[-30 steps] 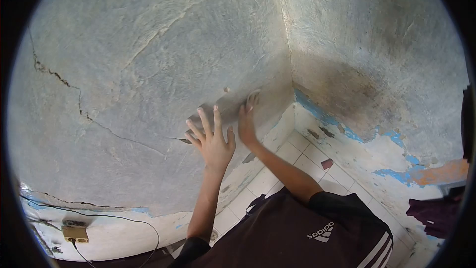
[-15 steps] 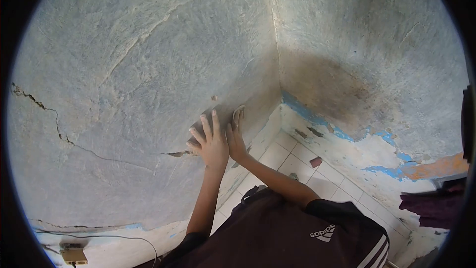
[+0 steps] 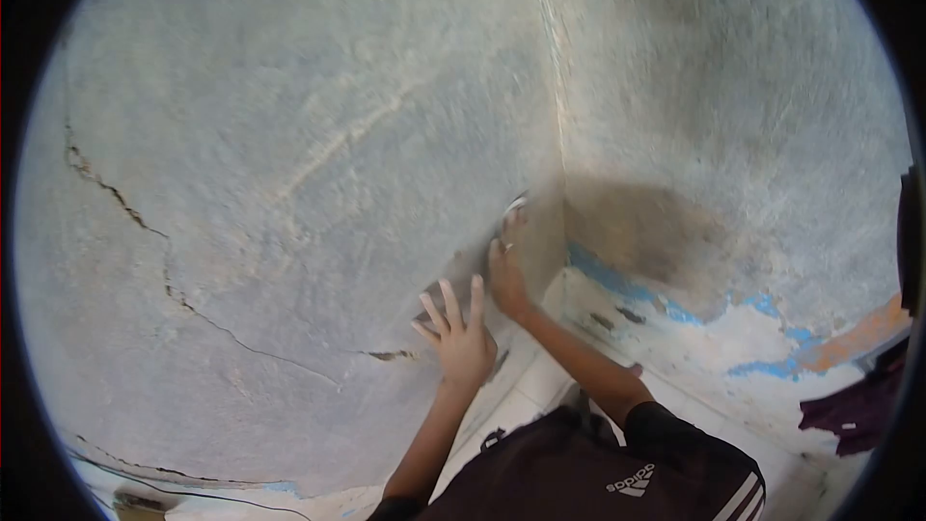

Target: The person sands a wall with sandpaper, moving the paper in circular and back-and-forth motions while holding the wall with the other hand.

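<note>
My left hand (image 3: 463, 345) is at the grey plastered wall (image 3: 289, 260) with its fingers spread, holding nothing. Close to its fingertips a short broken crack (image 3: 391, 355) runs in the plaster. Higher up and nearer the corner, my right hand (image 3: 507, 275) presses a small, thin, pale-edged piece (image 3: 518, 203) against the same wall. The fingers cover most of that piece, and blur hides its exact kind; it could be folded sandpaper.
A long jagged crack (image 3: 121, 198) crosses the left wall. The right wall (image 3: 694, 116) has a brown stain and peeling blue paint (image 3: 617, 282). White floor tiles (image 3: 540, 381) lie below. A cable (image 3: 222, 502) and a socket box (image 3: 140, 504) are low left; dark cloth (image 3: 849, 410) hangs right.
My right hand has moved up the wall toward the corner with the thin piece, away from my left hand. The view has shifted, so the wall appears lower and further right.
</note>
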{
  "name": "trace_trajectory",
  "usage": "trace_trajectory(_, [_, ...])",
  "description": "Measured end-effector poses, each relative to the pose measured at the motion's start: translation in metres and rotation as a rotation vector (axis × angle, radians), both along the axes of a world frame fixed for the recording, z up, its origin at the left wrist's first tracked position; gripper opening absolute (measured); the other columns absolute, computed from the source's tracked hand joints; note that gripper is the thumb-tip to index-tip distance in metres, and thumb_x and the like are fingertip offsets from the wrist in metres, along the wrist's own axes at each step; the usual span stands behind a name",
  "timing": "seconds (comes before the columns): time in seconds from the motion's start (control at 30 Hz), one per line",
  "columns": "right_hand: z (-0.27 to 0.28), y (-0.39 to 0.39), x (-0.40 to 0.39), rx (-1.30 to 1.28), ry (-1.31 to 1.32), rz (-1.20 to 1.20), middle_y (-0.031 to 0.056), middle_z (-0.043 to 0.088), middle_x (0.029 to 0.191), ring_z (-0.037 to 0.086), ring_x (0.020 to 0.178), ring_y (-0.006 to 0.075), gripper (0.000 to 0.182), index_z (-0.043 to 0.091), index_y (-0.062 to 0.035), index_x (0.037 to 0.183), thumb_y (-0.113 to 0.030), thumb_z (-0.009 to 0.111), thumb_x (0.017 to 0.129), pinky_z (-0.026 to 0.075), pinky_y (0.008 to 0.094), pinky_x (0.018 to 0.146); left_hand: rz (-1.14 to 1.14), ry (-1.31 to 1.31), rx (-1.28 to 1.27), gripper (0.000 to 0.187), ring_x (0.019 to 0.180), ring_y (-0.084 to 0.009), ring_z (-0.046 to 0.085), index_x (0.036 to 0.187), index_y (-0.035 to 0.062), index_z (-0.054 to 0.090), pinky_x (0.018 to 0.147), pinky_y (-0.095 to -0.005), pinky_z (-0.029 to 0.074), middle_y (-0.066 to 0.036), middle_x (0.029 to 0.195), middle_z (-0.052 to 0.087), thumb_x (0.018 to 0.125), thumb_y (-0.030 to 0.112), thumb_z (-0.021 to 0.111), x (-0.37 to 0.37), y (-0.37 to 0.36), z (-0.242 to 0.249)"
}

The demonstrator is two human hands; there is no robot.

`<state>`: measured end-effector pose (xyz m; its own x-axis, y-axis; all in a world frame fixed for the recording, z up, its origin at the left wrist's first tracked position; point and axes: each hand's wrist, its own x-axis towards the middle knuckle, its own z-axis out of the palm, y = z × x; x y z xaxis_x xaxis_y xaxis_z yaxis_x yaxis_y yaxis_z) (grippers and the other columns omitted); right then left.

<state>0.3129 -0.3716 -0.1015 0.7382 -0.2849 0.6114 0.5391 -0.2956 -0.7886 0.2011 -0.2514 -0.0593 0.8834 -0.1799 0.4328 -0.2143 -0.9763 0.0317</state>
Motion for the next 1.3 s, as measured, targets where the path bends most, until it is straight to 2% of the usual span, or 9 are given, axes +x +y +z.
trace_trajectory(0.07, [0.045,-0.027,0.035,-0.116,-0.033,-0.112,0.0322,0.011,0.162,0.008,0.152,0.0443,0.059,0.016,0.0104,0.154,-0.022,0.033,0.108,0.005,0.0476,0.124,-0.138,-0.142,-0.125,0.068,0.145,-0.0622,0.002,0.156,0.0149,0.035,0.105,-0.0799,-0.001,-0.034,0.161,0.015,0.092,0.019,0.057,0.002,0.001,0.02])
trace_trajectory(0.17, [0.105,-0.037,0.052,-0.067,-0.164,-0.009,0.0344,0.014,0.16,0.009,0.151,0.0477,0.062,0.016,0.0105,0.154,-0.022,0.038,0.106,0.006,0.0514,0.123,0.008,-0.185,-0.146,0.066,0.147,-0.0602,0.001,0.156,0.0145,0.037,0.107,-0.078,0.0,-0.033,0.161,0.015,0.093,0.02,0.056,0.011,-0.013,0.064])
trace_trajectory(0.33, [0.08,-0.021,0.012,-0.479,-0.354,0.112,0.0376,0.02,0.157,0.014,0.147,0.0547,0.067,0.021,0.012,0.152,-0.027,0.044,0.102,0.009,0.0596,0.12,0.173,-0.281,-0.124,0.065,0.148,-0.057,-0.006,0.157,0.0155,0.035,0.106,-0.0754,-0.013,-0.028,0.164,0.011,0.097,0.031,0.055,0.04,-0.037,0.112])
trace_trajectory(0.57, [0.198,-0.075,0.071,-0.334,-0.317,-0.018,0.0372,0.019,0.157,0.015,0.147,0.0542,0.067,0.021,0.0099,0.153,-0.033,0.037,0.104,0.009,0.0596,0.12,0.309,-0.451,-0.109,0.064,0.146,-0.057,-0.017,0.156,0.022,0.037,0.102,-0.0785,-0.015,-0.026,0.166,0.004,0.097,0.036,0.058,0.069,-0.073,0.145])
trace_trajectory(0.77, [0.121,-0.079,0.048,-0.615,-0.286,0.188,0.0353,0.026,0.156,0.021,0.146,0.0525,0.067,0.027,0.0066,0.153,-0.033,0.041,0.102,0.013,0.061,0.118,0.329,-0.436,-0.257,0.066,0.145,-0.0585,-0.019,0.156,0.0253,0.038,0.101,-0.0794,-0.016,-0.028,0.165,0.0,0.095,0.036,0.06,0.084,-0.093,0.154])
trace_trajectory(0.93, [0.229,-0.105,0.086,-0.423,-0.465,0.051,0.0351,0.027,0.156,0.022,0.146,0.053,0.061,0.032,0.0062,0.152,-0.031,0.037,0.104,0.013,0.0616,0.118,0.348,-0.52,-0.157,0.06,0.148,-0.0548,-0.014,0.153,0.0275,0.044,0.107,-0.0718,-0.018,-0.027,0.165,0.011,0.095,0.039,0.06,0.088,-0.082,0.139])
trace_trajectory(1.0, [0.224,-0.099,0.078,-0.42,-0.471,0.08,0.0346,0.027,0.156,0.022,0.146,0.0525,0.06,0.032,0.0057,0.152,-0.031,0.035,0.105,0.013,0.0615,0.118,0.37,-0.49,-0.159,0.06,0.149,-0.0539,-0.012,0.152,0.0265,0.045,0.109,-0.0685,-0.017,-0.027,0.164,0.015,0.096,0.039,0.059,0.088,-0.082,0.133])
trace_trajectory(1.17, [0.119,-0.094,0.063,-0.587,-0.379,0.196,0.0318,0.027,0.157,0.022,0.147,0.0499,0.061,0.034,0.0035,0.152,-0.037,0.033,0.105,0.012,0.0618,0.118,0.395,-0.514,-0.202,0.058,0.149,-0.0546,-0.011,0.152,0.0275,0.045,0.109,-0.0691,-0.018,-0.026,0.164,0.016,0.097,0.041,0.056,0.094,-0.09,0.104])
trace_trajectory(1.3, [0.196,-0.112,0.082,-0.473,-0.479,0.107,0.0321,0.03,0.156,0.025,0.146,0.0499,0.062,0.033,0.0031,0.152,-0.036,0.036,0.105,0.016,0.0606,0.118,0.429,-0.499,-0.06,0.059,0.148,-0.0544,-0.013,0.154,0.0221,0.042,0.109,-0.0696,-0.017,-0.025,0.166,0.009,0.099,0.042,0.054,0.09,-0.093,0.142])
